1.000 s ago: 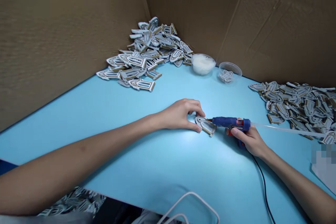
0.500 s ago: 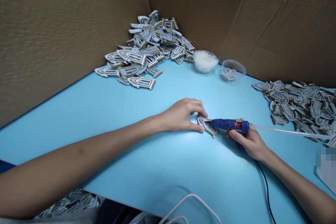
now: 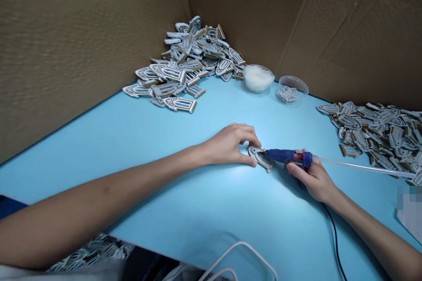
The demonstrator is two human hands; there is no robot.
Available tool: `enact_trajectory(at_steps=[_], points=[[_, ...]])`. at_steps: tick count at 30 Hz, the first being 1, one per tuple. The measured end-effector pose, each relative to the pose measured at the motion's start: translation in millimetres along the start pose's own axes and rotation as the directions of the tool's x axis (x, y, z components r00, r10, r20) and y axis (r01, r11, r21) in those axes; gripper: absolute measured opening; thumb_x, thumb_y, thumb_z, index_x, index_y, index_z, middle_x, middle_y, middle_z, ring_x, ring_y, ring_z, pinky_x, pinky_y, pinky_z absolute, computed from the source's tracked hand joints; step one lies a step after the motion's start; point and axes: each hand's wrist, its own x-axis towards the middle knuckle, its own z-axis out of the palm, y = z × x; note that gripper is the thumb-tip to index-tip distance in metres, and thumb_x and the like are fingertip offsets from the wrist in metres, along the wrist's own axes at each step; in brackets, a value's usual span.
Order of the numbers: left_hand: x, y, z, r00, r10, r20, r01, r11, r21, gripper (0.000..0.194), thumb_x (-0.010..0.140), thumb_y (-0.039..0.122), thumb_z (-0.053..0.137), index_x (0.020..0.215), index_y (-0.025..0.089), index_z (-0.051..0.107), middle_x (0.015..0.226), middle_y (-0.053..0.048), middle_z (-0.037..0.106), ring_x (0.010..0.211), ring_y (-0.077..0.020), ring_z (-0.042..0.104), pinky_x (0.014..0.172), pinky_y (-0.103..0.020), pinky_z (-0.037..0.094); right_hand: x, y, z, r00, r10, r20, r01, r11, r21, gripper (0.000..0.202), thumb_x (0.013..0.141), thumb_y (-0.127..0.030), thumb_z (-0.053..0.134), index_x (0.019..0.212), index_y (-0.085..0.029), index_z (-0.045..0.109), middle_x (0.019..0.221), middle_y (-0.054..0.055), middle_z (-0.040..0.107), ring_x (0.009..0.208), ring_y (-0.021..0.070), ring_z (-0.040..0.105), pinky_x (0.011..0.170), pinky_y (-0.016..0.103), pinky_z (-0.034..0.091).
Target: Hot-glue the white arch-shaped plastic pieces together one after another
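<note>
Between the thumb and fingers of my left hand is a small arched window-frame ornament, white and gold, lying on the blue table. My right hand is wrapped round a blue hot glue gun, its nozzle pointing left. The nozzle tip is at the arched part of the ornament; whether it touches cannot be made out. A long clear glue stick sticks out of the back of the gun. My right fingers are partly hidden behind the gun.
Heaps of similar ornaments lie at the back left and right. Between them stand a bowl of white fluffy material and a clear tub with small pieces. A black cord trails below my right hand. Cardboard walls enclose the table.
Both hands, the ornament and the glue gun stay nearly in place. The view has shifted slightly.
</note>
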Motion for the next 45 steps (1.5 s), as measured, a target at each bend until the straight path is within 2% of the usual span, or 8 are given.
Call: enact_trajectory(at_steps=[21,27,30,34,36,39,43,45], points=[[-0.2,0.0,1.0,0.999,0.028,-0.022,-0.027,1.0,0.009,0.039,0.076,0.04,0.096,0.106,0.021,0.081,0.099,-0.003,0.077,0.092,-0.0213,0.071,0.088,-0.033,0.045,-1.5,0.8,1.1,1.0,0.023,0.0,-0.023,1.0,0.017,0.048,0.1,-0.057,0.051,0.069,-0.022,0.058,0.069,0.003,0.058,0.072,0.0213,0.052,0.063,0.032,0.037],[0.9,1.6,-0.5,1.0,0.013,-0.018,-0.013,1.0,-0.011,0.038,0.074,0.037,0.098,0.104,0.02,0.081,0.097,-0.003,0.076,0.09,-0.0207,0.07,0.088,-0.032,0.046,-0.6,1.3,2.7,0.996,0.089,-0.021,-0.087,0.993,0.076,0.046,0.097,-0.059,0.059,0.07,-0.021,0.064,0.067,0.003,0.057,0.071,0.0208,0.052,0.06,0.031,0.038],[1.5,2.1,-1.6,1.0,-0.014,-0.013,0.013,0.999,-0.048,0.035,0.073,0.034,0.097,0.1,0.019,0.081,0.093,-0.002,0.075,0.088,-0.02,0.07,0.085,-0.03,0.048,-1.5,-2.0,5.8,0.997,0.072,-0.026,-0.064,0.971,0.23,0.049,0.094,-0.065,0.065,0.074,-0.021,0.072,0.071,0.004,0.064,0.07,0.021,0.056,0.062,0.032,0.046],[0.8,5.0,-0.9,0.998,-0.049,-0.026,0.048,0.998,-0.028,0.04,0.074,0.036,0.096,0.106,0.019,0.08,0.103,-0.005,0.074,0.093,-0.0223,0.07,0.086,-0.033,0.05,-6.4,-1.8,11.5,0.974,0.008,-0.225,0.125,0.811,0.572,0.058,0.088,-0.078,0.067,0.083,-0.021,0.078,0.075,0.007,0.073,0.067,0.0235,0.066,0.065,0.037,0.056],[-0.3,8.2,0.7,0.999,0.004,-0.041,-0.004,1.0,-0.001,0.05,0.078,0.034,0.091,0.123,0.02,0.076,0.119,-0.008,0.072,0.106,-0.0261,0.069,0.094,-0.036,0.051,-7.3,1.6,13.5,0.932,0.049,-0.358,0.186,0.784,0.592,0.056,0.086,-0.076,0.071,0.085,-0.021,0.079,0.075,0.008,0.075,0.066,0.024,0.068,0.062,0.036,0.057],[-2.4,14.0,3.4,0.991,0.133,-0.004,-0.133,0.99,0.053,0.05,0.089,0.026,0.075,0.138,0.018,0.067,0.131,-0.012,0.069,0.121,-0.0281,0.064,0.106,-0.039,0.049,-3.8,6.3,14.2,0.896,0.108,-0.431,0.17,0.814,0.556,0.049,0.087,-0.068,0.075,0.083,-0.02,0.079,0.078,0.009,0.077,0.066,0.0221,0.068,0.059,0.033,0.056],[-5.3,19.1,1.1,0.997,0.08,0.021,-0.083,0.983,0.167,0.053,0.094,0.048,0.073,0.136,0.017,0.068,0.1,-0.007,0.073,0.097,-0.0258,0.068,0.093,-0.037,0.052,3.9,4.2,10.7,0.884,0.142,-0.445,0.134,0.836,0.532,0.047,0.09,-0.065,0.071,0.08,-0.02,0.076,0.078,0.008,0.076,0.063,0.0189,0.062,0.058,0.031,0.054],[-6.1,19.5,-3.3,0.998,0.064,0.011,-0.065,0.983,0.171,0.049,0.1,0.048,0.063,0.138,0.018,0.067,0.096,-0.006,0.072,0.091,-0.0245,0.068,0.089,-0.037,0.053,5.5,1.8,7.7,0.891,0.156,-0.425,0.106,0.84,0.532,0.046,0.09,-0.064,0.07,0.078,-0.02,0.074,0.077,0.007,0.075,0.062,0.0183,0.061,0.058,0.032,0.054]])
